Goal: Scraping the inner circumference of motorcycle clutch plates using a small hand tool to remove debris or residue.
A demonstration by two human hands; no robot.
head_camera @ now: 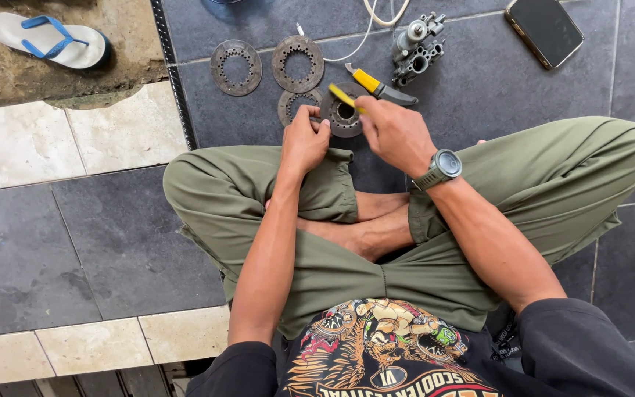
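Dark slate floor tiles [479, 81] edged with pale ones. The left hand [304, 140] pinches a round toothed metal part [345, 116]; the right hand [395, 132], fingers curled, grips a yellow-handled tool [344, 96]. Its tip is hidden.

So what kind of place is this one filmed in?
Likely a home porch or informal repair spot, not a fitted workshop: the person sits cross-legged on a tiled floor, toothed metal discs and a carburettor-like part lie there, and a flip-flop lies nearby.
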